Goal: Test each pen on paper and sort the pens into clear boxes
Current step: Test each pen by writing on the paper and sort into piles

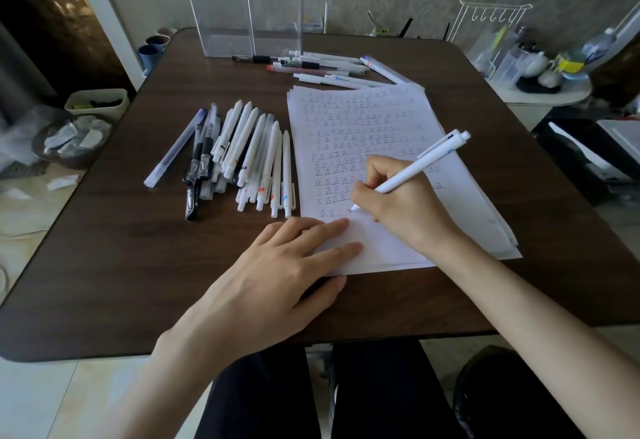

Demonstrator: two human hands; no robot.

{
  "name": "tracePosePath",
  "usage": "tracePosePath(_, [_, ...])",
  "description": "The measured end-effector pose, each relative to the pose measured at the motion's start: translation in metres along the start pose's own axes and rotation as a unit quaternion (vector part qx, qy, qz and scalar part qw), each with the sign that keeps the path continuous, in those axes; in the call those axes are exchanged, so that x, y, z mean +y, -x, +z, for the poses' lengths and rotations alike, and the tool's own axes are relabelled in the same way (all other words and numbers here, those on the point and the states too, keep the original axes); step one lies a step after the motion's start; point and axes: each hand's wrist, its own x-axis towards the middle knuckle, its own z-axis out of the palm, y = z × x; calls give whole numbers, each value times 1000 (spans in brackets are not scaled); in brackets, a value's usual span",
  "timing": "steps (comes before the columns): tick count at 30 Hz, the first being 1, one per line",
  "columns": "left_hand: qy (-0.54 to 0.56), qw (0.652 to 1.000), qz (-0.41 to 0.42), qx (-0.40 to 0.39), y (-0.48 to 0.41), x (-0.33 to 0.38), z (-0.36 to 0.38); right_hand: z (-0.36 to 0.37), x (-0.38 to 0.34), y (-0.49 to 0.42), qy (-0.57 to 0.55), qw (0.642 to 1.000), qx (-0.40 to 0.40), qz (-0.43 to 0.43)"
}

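We report, sides per the person's own.

R side: the right hand (398, 196) grips the white pen (415, 164), thumb and fingers curled tight round the lower barrel. The tip touches the paper stack (381, 119) at the end of the lowest row of written marks. The clicker end tilts up toward 2 o'clock.

L side: the left hand (277, 265) lies flat, fingers straight and slightly spread, pressing the stack's near-left corner. It holds nothing. The thumb rests on the table (138, 265), just off the sheet edge.

Re the paper stack: several white sheets, slightly fanned, right of table centre. Most of the top sheet is filled w/ rows of one repeated mark.

At 9 o'clock of the stack, just beside its left edge: the pen pile (239, 158). Mostly white barrels, a few black-grip and clear ones, roughly parallel, some lying on others. Count: cannot tell.

At 12 o'clock, along the stack's far edge: the far pen group (322, 67). Touching the sheets or not: cannot tell.

At 11 o'clock, by the table's far edge: the clear boxes (242, 5), upright, side by side.

Off-table: cups (154, 47) at 10 o'clock, bin (97, 102) at 9 o'clock, wire rack (491, 22) at 2 o'clock.
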Motion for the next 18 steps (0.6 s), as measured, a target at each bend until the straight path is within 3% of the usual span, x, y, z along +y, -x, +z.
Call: tracePosePath(18, [11,1000,3,7,0,-1,0,1,0,1,-1,1000,-18,7])
